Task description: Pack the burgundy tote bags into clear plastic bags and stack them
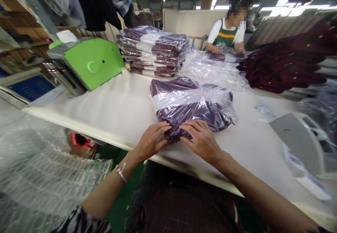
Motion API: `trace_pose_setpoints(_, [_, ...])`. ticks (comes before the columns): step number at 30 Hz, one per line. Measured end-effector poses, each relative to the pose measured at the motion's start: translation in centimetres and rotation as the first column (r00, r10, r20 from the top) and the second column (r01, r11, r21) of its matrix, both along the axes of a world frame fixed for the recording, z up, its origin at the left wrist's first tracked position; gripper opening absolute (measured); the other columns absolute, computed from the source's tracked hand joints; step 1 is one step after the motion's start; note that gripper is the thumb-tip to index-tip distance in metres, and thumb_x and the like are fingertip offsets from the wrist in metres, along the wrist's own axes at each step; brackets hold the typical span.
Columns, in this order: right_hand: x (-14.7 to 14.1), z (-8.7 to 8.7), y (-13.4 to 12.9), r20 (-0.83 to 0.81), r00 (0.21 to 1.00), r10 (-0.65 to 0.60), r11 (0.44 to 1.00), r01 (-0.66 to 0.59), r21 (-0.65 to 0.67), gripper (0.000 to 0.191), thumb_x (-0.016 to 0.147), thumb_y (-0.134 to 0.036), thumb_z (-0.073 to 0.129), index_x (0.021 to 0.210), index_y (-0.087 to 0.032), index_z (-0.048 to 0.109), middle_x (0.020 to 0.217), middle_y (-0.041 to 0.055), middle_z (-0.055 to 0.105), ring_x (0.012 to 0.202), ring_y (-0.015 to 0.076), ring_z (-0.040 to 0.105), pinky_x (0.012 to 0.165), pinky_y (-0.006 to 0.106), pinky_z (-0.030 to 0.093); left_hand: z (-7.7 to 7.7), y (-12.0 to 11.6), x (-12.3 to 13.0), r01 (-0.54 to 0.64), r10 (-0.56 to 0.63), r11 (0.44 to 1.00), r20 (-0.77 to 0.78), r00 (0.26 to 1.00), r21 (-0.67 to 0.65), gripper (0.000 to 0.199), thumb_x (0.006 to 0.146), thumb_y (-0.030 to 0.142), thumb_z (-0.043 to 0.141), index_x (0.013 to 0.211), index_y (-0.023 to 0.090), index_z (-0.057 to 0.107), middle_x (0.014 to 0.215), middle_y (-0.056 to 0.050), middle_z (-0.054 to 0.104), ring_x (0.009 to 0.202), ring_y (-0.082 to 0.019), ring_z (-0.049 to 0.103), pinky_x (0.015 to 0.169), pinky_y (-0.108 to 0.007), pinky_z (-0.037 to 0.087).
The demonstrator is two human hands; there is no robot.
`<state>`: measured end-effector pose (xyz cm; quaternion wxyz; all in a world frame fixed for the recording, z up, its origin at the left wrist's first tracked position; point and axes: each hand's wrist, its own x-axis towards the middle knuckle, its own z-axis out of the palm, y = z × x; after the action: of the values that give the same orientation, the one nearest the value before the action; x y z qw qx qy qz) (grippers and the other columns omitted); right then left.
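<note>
A folded dark maroon garment in a clear plastic bag [184,103] lies on the white table, with a pale band across it. My left hand [154,139] grips the bag's near edge at its left part, fingers on top and thumb in front. Just to the right, my right hand [201,140] holds the same near edge, fingers bent over the plastic and thumb below. The bag's far right part is loose and crumpled. Behind it stands a stack of similar bagged garments [155,52].
A green and grey machine [92,62] stands at the back left beside a metal flask [65,78]. Loose clear bags [216,70] lie behind, near a person in a green apron [228,36]. Maroon garments [286,64] are heaped at right, above a grey-white device [300,145].
</note>
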<state>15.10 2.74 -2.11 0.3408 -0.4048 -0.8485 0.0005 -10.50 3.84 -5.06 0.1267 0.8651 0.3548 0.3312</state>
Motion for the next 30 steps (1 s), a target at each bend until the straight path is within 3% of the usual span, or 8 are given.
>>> trace_pose_setpoints(5, [-1.8,-0.2,2.0,0.099,0.992,0.076,0.997,-0.077,0.000,0.024,0.091,-0.017,0.066,0.114,-0.021,0.069,0.105,0.0077,0.072,0.096,0.0237,0.065,0.088,0.041,0.052,-1.1,-0.3,0.1,-0.182,0.204,0.976,0.222,0.953,-0.117,0.048,0.086,0.028,0.072,0.131,0.023,0.056,0.140,-0.013,0.058,0.133,-0.027,0.054,0.112,-0.049,0.046])
trace_pose_setpoints(7, [-1.8,-0.3,1.5,0.085,0.993,0.079,0.996,-0.082,0.031,0.023,0.093,-0.018,0.062,0.115,-0.021,0.069,0.106,0.0081,0.072,0.096,0.0235,0.064,0.089,0.041,0.052,-1.4,-1.1,-0.3,-0.281,0.388,0.900,0.323,0.863,-0.332,0.042,0.087,0.036,0.070,0.122,0.019,0.056,0.124,-0.014,0.065,0.115,-0.026,0.065,0.097,-0.045,0.055])
trace_pose_setpoints(9, [-1.9,-0.2,0.6,0.030,0.996,0.083,0.996,-0.085,0.042,0.022,0.094,-0.021,0.061,0.114,-0.021,0.068,0.107,0.0086,0.071,0.098,0.0235,0.064,0.091,0.041,0.052,-1.5,-1.8,-0.4,-0.252,0.497,0.792,0.349,0.794,-0.556,0.035,0.086,0.039,0.066,0.112,0.017,0.056,0.107,-0.011,0.069,0.091,-0.022,0.071,0.080,-0.038,0.058])
trace_pose_setpoints(13, [-3.5,-0.6,-0.5,-0.011,1.000,0.026,0.999,-0.026,0.020,0.035,0.086,-0.030,0.072,0.119,-0.020,0.064,0.113,0.0104,0.069,0.106,0.0274,0.062,0.096,0.044,0.052,-0.7,-1.2,0.3,-0.106,0.456,0.691,0.317,0.831,-0.715,0.030,0.077,0.028,0.069,0.102,0.020,0.055,0.083,-0.002,0.071,0.067,-0.017,0.068,0.064,-0.028,0.053])
trace_pose_setpoints(17, [-4.9,-1.8,0.3,0.123,0.992,-0.024,0.993,0.010,0.114,0.026,0.085,-0.018,0.068,0.111,-0.018,0.065,0.104,0.0106,0.070,0.096,0.0283,0.063,0.087,0.043,0.053,0.0,0.1,1.4,-0.163,0.488,0.630,0.224,0.844,-0.759,0.028,0.072,0.023,0.072,0.091,0.022,0.052,0.063,0.004,0.065,0.051,-0.014,0.061,0.053,-0.025,0.048])
trace_pose_setpoints(19, [-4.8,-2.1,1.1,0.159,0.987,-0.007,0.986,-0.020,0.167,0.020,0.088,-0.013,0.061,0.107,-0.018,0.066,0.097,0.0094,0.071,0.089,0.0262,0.063,0.081,0.039,0.054,0.0,-0.1,1.6,-0.101,0.524,0.575,0.271,0.807,-0.812,0.033,0.073,0.026,0.074,0.094,0.021,0.050,0.066,0.003,0.065,0.053,-0.016,0.063,0.052,-0.027,0.051])
trace_pose_setpoints(25, [-3.3,-0.2,2.8,0.186,0.982,0.027,0.964,-0.075,0.256,0.016,0.096,-0.018,0.055,0.105,-0.018,0.067,0.089,0.0085,0.069,0.084,0.0231,0.064,0.079,0.035,0.053,0.3,-1.6,2.7,0.376,0.615,0.354,0.516,0.596,-0.856,0.060,0.062,0.035,0.089,0.107,0.017,0.053,0.093,-0.009,0.072,0.085,-0.022,0.072,0.068,-0.035,0.062])
trace_pose_setpoints(30, [-2.9,0.9,2.3,0.235,0.971,0.036,0.966,-0.095,0.242,0.019,0.094,-0.014,0.053,0.106,-0.018,0.068,0.088,0.0089,0.068,0.084,0.0243,0.063,0.078,0.038,0.054,1.3,-0.1,4.7,0.434,0.599,0.346,0.552,0.580,-0.832,0.043,0.056,0.030,0.085,0.091,0.014,0.064,0.085,-0.009,0.074,0.072,-0.020,0.072,0.061,-0.029,0.059])
